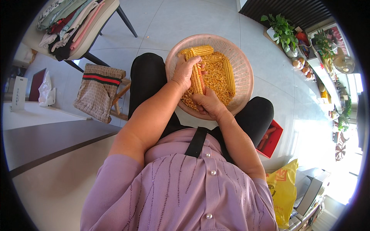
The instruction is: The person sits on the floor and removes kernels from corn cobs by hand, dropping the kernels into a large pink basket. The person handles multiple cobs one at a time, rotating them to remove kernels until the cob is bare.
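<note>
An ear of dried yellow corn (pixel 196 79) is held lengthwise in both hands above a round pink plastic basket (pixel 244 62). My left hand (pixel 185 70) wraps around its upper part, thumb along the top. At its lower end my right hand (pixel 210 103) grips with the fingers curled. Along the right side of the ear runs a bare reddish-orange strip; whether this is its own stripped cob or a second cob I cannot tell. Loose kernels (pixel 215 72) cover the basket's bottom. Among them lie a whole ear (pixel 203 50) at the far side and another ear (pixel 229 75) at the right.
Black-clad knees flank the basket. A red box (pixel 277 138) with reddish cobs stands by the right leg, a yellow plastic bag (pixel 284 193) behind it. At left are a cloth-covered wooden folding stool (pixel 98 89) and a chair (pixel 83 47) with clothes. Potted plants (pixel 281 30) line the right.
</note>
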`<action>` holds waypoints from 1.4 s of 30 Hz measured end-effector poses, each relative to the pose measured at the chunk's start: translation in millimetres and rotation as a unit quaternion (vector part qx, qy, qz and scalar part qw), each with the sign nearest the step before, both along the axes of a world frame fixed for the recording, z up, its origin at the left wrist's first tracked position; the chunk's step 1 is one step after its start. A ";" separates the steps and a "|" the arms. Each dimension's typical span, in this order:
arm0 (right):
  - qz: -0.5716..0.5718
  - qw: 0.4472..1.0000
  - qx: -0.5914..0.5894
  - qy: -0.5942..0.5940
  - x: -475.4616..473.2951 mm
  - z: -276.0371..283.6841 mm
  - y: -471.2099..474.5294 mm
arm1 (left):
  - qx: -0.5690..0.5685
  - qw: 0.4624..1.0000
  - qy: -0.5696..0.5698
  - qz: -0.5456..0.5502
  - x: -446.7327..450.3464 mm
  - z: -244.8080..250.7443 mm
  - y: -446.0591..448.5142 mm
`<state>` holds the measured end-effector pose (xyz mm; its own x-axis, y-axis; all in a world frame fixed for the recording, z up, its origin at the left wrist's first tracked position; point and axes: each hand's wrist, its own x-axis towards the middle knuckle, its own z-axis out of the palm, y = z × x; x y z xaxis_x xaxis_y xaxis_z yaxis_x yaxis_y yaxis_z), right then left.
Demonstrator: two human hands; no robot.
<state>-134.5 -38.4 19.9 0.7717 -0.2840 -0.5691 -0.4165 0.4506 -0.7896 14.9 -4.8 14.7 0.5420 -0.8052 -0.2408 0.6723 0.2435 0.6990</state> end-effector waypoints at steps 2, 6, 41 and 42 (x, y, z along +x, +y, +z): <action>0.003 1.000 -0.008 0.002 -0.2 -2.1 1.4 | 0.035 0.999 -0.034 0.011 -0.4 -5.6 -0.6; 0.015 0.999 -0.033 0.014 -0.5 -3.5 4.8 | 0.058 0.994 -0.085 0.025 -4.0 -6.0 -2.4; 0.015 0.997 -0.065 0.022 -1.8 2.7 9.5 | 0.038 0.998 -0.022 0.034 2.4 16.4 2.9; 0.015 0.997 -0.066 0.022 -2.1 2.1 8.2 | 0.025 0.999 0.003 0.034 1.2 28.6 4.8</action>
